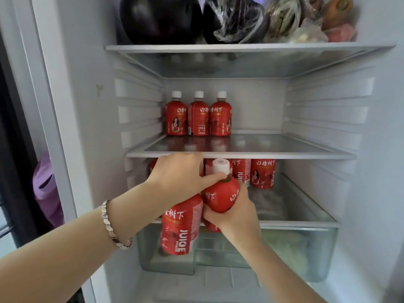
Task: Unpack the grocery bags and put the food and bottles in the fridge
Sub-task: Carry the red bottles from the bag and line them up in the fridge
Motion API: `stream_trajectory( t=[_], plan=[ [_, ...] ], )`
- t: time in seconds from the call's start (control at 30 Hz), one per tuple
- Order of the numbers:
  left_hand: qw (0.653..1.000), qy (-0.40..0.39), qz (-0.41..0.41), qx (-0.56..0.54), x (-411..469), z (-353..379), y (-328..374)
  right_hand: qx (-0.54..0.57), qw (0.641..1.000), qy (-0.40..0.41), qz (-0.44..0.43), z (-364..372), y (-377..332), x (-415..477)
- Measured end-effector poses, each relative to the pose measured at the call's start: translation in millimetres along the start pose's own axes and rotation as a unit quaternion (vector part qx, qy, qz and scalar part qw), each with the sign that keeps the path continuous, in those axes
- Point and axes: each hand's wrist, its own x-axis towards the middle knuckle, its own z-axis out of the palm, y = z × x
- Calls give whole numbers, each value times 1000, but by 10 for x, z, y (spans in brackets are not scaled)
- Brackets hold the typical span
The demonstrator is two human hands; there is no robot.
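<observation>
Both hands are in front of the open fridge, each with a red juice bottle. My left hand (179,173), with a bracelet on the wrist, grips the top of one juice bottle (183,226) that hangs below it. My right hand (234,213) grips a second juice bottle (222,193) round its body, white cap up, just under the middle glass shelf (240,154). My left forefinger touches that bottle's neck. Three juice bottles (198,115) stand at the back left of the middle shelf. More juice bottles (262,173) stand on the lower shelf (301,221).
The top shelf (240,48) carries dark aubergines (161,18), a wrapped one and bagged vegetables (306,20). A clear crisper drawer (306,254) sits below the lower shelf. The right part of the middle shelf bears nothing. A purple cloth (46,189) hangs at the left outside the fridge.
</observation>
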Motion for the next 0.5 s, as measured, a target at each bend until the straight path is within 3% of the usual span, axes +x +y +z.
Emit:
stream_trajectory(
  t=[0.23,0.37,0.43,0.5],
  plan=[
    [993,70,0,-92,58,157,109,-66,993,82,52,-359,253,317],
    [994,50,-15,-100,63,218,156,-118,988,26,101,-436,325,442],
    [993,43,-28,-105,57,241,209,-92,993,67,29,-440,286,267],
    [991,54,-30,-122,68,220,289,55,996,-23,-72,-454,114,-57]
  ],
)
